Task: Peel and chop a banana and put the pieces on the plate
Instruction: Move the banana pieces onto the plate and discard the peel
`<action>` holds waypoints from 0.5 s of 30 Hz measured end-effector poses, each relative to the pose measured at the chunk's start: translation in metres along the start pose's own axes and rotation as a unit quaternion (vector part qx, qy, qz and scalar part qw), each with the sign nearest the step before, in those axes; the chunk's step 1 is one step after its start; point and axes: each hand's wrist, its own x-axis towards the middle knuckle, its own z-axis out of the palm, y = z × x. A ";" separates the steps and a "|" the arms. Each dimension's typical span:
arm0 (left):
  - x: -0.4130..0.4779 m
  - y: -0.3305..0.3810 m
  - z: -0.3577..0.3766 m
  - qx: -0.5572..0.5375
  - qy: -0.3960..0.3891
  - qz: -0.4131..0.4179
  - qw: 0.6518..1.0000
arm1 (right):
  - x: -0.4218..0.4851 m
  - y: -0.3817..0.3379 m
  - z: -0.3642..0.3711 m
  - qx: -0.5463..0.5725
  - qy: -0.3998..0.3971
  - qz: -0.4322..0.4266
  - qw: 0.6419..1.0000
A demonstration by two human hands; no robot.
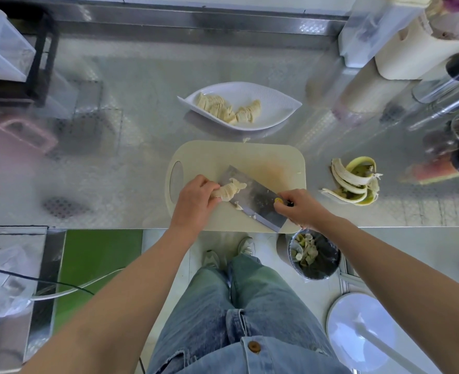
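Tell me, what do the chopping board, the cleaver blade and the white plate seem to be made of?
Chopping board: probably plastic, matte cream, uniform with no wood grain and a moulded handle hole. Cleaver blade: steel, grey and dully reflective. White plate: glossy inside with a ribbed rim; ceramic or melamine, cannot tell which.
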 end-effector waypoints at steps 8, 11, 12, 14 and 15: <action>0.002 0.007 0.003 -0.008 0.017 0.016 1.000 | 0.007 0.003 -0.004 0.007 -0.019 -0.013 1.000; 0.004 0.010 0.005 -0.004 0.017 0.025 1.000 | 0.007 0.002 -0.004 0.009 -0.021 -0.010 1.000; 0.005 0.011 0.005 -0.003 0.017 0.031 0.999 | 0.006 0.002 -0.004 0.011 -0.021 -0.005 1.000; 0.006 0.012 0.006 0.000 0.016 0.044 0.999 | 0.005 0.001 -0.005 0.021 -0.023 0.003 1.000; 0.007 0.013 0.007 -0.001 0.016 0.048 0.999 | 0.005 0.001 -0.006 0.029 -0.023 0.008 0.999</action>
